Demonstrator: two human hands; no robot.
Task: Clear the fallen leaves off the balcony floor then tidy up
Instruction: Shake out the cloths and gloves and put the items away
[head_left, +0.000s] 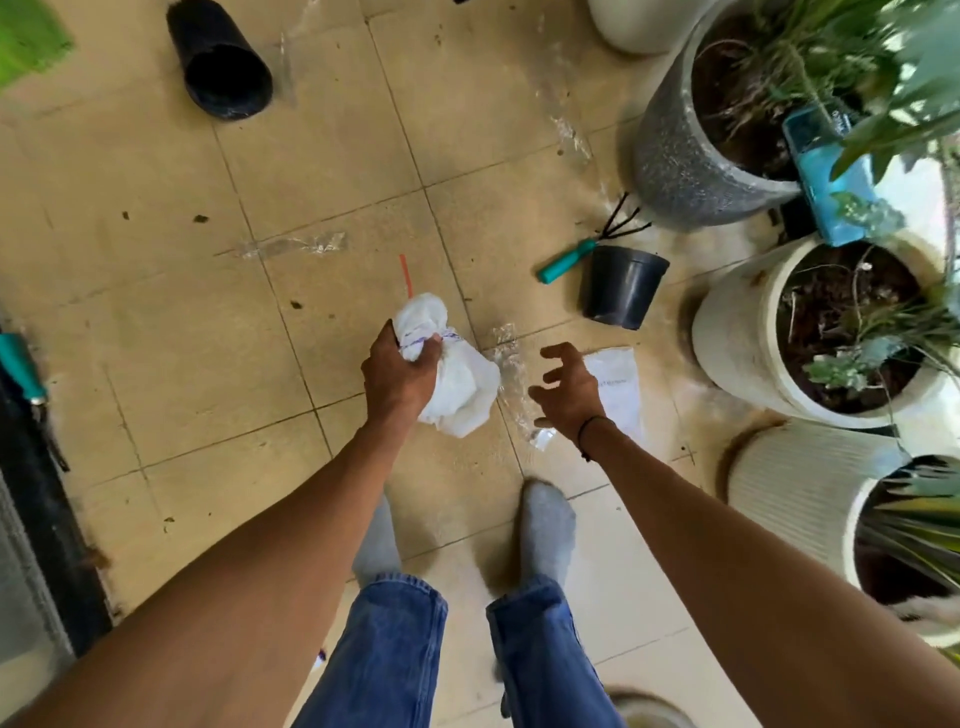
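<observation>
Gripping the neck of a bulging white plastic bag (462, 384), left hand (397, 376) with fingers curled tight round the gathered top, held above the beige tiled balcony floor (311, 156). Beside it, apart from the bag, right hand (566, 392) with fingers spread and loosely bent, holding nothing, over a crumpled clear plastic sheet (511, 374). Beyond, a teal-handled black hand rake (584, 249) lying just beside a small black plastic pot (621, 286). Further right, large planted pots.
</observation>
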